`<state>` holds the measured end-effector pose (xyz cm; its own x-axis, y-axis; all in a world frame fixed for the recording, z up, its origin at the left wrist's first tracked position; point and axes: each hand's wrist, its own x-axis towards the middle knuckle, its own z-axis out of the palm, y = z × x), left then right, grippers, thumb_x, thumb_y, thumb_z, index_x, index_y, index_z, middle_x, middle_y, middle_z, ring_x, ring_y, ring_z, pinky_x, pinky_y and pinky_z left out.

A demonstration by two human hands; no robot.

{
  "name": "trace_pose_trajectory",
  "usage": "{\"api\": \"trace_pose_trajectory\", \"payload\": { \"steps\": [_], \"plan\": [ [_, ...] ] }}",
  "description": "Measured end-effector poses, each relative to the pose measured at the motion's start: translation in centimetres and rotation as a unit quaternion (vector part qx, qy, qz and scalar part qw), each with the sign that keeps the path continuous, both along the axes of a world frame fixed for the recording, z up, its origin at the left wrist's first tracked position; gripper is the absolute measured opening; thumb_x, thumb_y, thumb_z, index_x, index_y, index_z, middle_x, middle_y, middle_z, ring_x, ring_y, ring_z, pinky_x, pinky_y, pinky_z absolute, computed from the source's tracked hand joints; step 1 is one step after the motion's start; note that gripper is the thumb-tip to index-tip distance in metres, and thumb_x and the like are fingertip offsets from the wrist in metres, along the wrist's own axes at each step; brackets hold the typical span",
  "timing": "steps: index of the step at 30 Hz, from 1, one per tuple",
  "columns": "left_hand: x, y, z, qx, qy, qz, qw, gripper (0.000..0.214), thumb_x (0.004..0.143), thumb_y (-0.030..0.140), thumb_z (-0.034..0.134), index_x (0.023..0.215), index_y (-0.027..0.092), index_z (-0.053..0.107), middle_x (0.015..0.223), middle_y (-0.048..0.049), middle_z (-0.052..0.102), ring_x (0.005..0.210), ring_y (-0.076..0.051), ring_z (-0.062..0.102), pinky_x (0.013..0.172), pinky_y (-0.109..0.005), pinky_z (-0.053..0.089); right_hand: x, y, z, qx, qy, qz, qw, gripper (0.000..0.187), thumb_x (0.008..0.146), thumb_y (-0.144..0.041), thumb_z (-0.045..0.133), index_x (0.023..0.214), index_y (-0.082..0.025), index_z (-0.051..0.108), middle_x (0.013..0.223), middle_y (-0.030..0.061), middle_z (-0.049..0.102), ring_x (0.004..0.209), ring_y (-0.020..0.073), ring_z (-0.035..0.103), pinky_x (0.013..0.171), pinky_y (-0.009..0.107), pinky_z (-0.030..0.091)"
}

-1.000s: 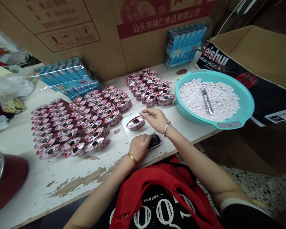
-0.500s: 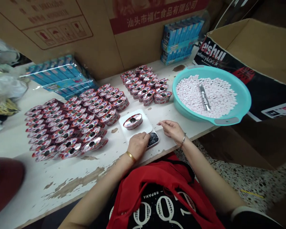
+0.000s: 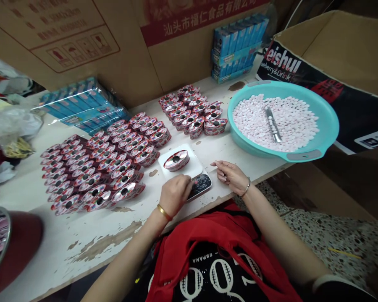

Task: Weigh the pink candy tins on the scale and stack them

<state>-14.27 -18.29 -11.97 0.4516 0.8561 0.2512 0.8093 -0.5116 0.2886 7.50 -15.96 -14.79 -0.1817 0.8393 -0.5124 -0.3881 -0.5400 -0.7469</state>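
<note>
A small white scale [image 3: 193,167] sits near the table's front edge with one oval red-and-silver tin [image 3: 176,160] on its platform. My left hand [image 3: 174,194] rests at the scale's front left, its fingers curled, fingertips on the dark display panel [image 3: 202,183]; nothing shows in it. My right hand [image 3: 230,176] lies palm down on the table just right of the scale. Its fingers are loosely stretched toward the scale and hold nothing.
Rows of several like tins [image 3: 97,167] lie left of the scale and a smaller group [image 3: 192,111] behind it. A teal basin [image 3: 329,134] of pink-white tablets with a metal scoop [image 3: 272,123] sits right. Blue box packs [image 3: 82,107], cardboard walls and a red container [image 3: 17,247] surround.
My right hand drew back from over the tin on the scale and settled on the table to its right. My left hand slid back a little, uncovering the display panel.
</note>
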Motion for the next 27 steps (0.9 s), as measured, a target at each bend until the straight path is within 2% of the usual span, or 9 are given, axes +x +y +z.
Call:
{"api": "trace_pose_trajectory", "payload": {
  "steps": [4, 7, 9, 15, 22, 27],
  "plan": [
    [-0.9, 2.7, 2.6, 0.067, -0.089, 0.059, 0.992, 0.018, 0.089, 0.031, 0.049, 0.087, 0.016, 0.058, 0.072, -0.0022, 0.060, 0.064, -0.010, 0.053, 0.062, -0.023, 0.039, 0.1, -0.2, 0.3, -0.008, 0.044, -0.023, 0.999, 0.037, 0.063, -0.028, 0.073, 0.095, -0.016, 0.059, 0.064, -0.0039, 0.048, 0.051, 0.0054, 0.042, 0.042, 0.017, 0.021],
    [-2.0, 4.1, 3.3, 0.053, -0.119, 0.078, 0.988, 0.020, 0.087, 0.034, 0.053, 0.087, 0.016, 0.060, 0.068, -0.0003, 0.057, 0.060, -0.009, 0.050, 0.059, -0.022, 0.039, 0.4, -0.2, 0.2, -0.016, 0.066, -0.042, 0.997, 0.039, 0.060, -0.020, 0.072, 0.097, -0.016, 0.058, 0.070, -0.0014, 0.054, 0.058, 0.0080, 0.048, 0.046, 0.018, 0.030],
    [-2.9, 4.2, 3.3, 0.041, -0.150, 0.101, 0.983, 0.021, 0.086, 0.035, 0.053, 0.087, 0.016, 0.062, 0.068, -0.0002, 0.059, 0.060, -0.009, 0.051, 0.059, -0.022, 0.040, 0.8, -0.3, -0.1, -0.018, 0.054, -0.057, 0.997, 0.038, 0.061, -0.021, 0.072, 0.097, -0.017, 0.058, 0.072, 0.0001, 0.056, 0.059, 0.0085, 0.049, 0.047, 0.019, 0.031],
    [-5.7, 2.8, 3.4, 0.050, -0.228, 0.197, 0.952, 0.019, 0.084, 0.032, 0.056, 0.079, 0.016, 0.062, 0.070, 0.0000, 0.062, 0.061, -0.008, 0.051, 0.059, -0.021, 0.041, 1.6, -0.5, -1.6, -0.008, 0.021, -0.080, 0.997, 0.038, 0.062, -0.033, 0.076, 0.091, -0.019, 0.056, 0.070, -0.0007, 0.057, 0.052, 0.0068, 0.042, 0.043, 0.018, 0.023],
    [-6.3, 2.9, 2.7, 0.036, -0.224, 0.188, 0.956, 0.016, 0.084, 0.030, 0.057, 0.079, 0.016, 0.063, 0.070, 0.0005, 0.062, 0.062, -0.008, 0.052, 0.060, -0.021, 0.042, 1.7, -0.8, -1.7, -0.001, 0.038, -0.080, 0.996, 0.036, 0.061, -0.023, 0.074, 0.094, -0.019, 0.058, 0.074, -0.0003, 0.059, 0.054, 0.0063, 0.042, 0.044, 0.018, 0.026],
    [-6.0, 3.2, 2.4, 0.059, -0.221, 0.182, 0.956, 0.017, 0.085, 0.030, 0.055, 0.078, 0.016, 0.063, 0.070, -0.0003, 0.062, 0.063, -0.008, 0.052, 0.061, -0.022, 0.042, 1.5, -0.9, -1.8, 0.024, 0.022, -0.071, 0.997, 0.037, 0.063, -0.025, 0.073, 0.096, -0.019, 0.058, 0.082, 0.0020, 0.063, 0.053, 0.0061, 0.041, 0.044, 0.019, 0.026]
  ]
}}
